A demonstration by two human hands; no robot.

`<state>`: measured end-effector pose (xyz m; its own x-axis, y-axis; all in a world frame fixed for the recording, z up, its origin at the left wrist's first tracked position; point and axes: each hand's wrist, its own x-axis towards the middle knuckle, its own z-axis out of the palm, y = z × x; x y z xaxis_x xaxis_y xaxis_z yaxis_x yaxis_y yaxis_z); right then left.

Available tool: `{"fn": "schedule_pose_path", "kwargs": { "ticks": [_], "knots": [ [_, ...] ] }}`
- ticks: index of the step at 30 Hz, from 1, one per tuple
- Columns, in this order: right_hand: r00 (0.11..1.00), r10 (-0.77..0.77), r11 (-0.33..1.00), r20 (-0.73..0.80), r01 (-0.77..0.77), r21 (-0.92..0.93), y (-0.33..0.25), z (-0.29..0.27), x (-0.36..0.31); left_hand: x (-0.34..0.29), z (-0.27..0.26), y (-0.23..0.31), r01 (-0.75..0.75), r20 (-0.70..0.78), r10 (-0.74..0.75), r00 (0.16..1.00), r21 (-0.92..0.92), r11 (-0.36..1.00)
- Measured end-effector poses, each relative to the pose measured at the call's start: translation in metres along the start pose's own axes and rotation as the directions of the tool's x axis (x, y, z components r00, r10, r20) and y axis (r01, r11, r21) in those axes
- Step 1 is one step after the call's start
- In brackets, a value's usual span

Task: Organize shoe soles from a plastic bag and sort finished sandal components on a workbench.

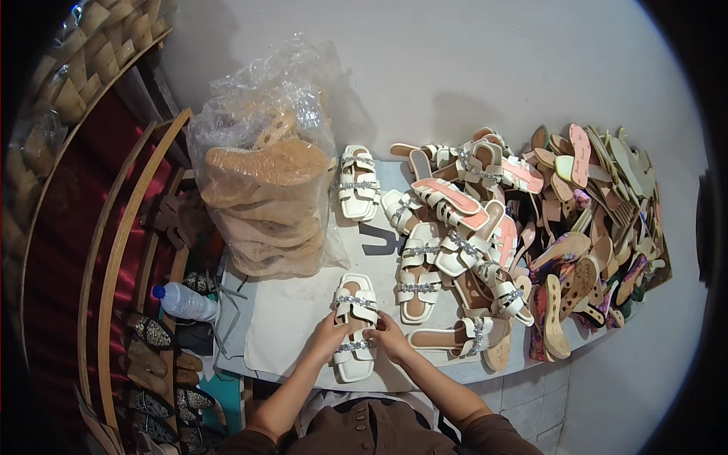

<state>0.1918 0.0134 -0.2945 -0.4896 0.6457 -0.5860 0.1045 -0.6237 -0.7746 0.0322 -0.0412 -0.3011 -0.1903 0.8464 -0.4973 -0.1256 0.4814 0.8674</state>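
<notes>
I watch the left hand (328,339) and right hand (390,339) curled around white jewelled slides (354,368); the far-right pink insole's (579,154) marks are illegible.

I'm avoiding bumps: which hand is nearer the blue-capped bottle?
Left. The left hand, at the left edge of the white sandals, is right of the bottle; the right hand, at their right edge, is farther right.

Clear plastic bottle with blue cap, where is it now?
In the head view, the bottle is at the left, lower-left of the tan soles in clear plastic and left of the person's left hand.
</notes>
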Motion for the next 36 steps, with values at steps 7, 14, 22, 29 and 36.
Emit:
{"fn": "schedule_pose_path", "kwargs": {
  "ticks": [7, 14, 22, 29, 36],
  "knots": [
    [0.961, -0.263, 0.961, 0.078, 0.254, 0.111, -0.027, -0.006, -0.001, 0.015, 0.028, 0.038, -0.084, -0.094, 0.07, 0.993, -0.158, 0.984],
    [0.86, -0.492, 0.842, -0.134, 0.509, 0.18, -0.102, -0.027, 0.064, 0.085, 0.041, 0.108, -0.332, -0.136, 0.306, 0.942, -0.246, 0.911],
    [0.822, -0.532, 0.746, -0.205, 0.569, 0.345, -0.22, -0.014, 0.185, 0.183, 0.033, 0.183, -0.592, -0.316, 0.732, 0.603, 0.438, 0.677],
    [0.727, -0.673, 0.542, -0.139, 0.356, -0.761, -0.221, -0.024, 0.266, 0.236, 0.038, 0.174, -0.368, -0.355, 0.672, 0.65, 0.626, 0.687],
    [0.658, -0.749, 0.556, -0.073, 0.565, -0.609, -0.212, -0.033, 0.273, 0.242, 0.044, 0.166, -0.339, -0.365, 0.732, 0.575, 0.709, 0.619]
  ]
}}
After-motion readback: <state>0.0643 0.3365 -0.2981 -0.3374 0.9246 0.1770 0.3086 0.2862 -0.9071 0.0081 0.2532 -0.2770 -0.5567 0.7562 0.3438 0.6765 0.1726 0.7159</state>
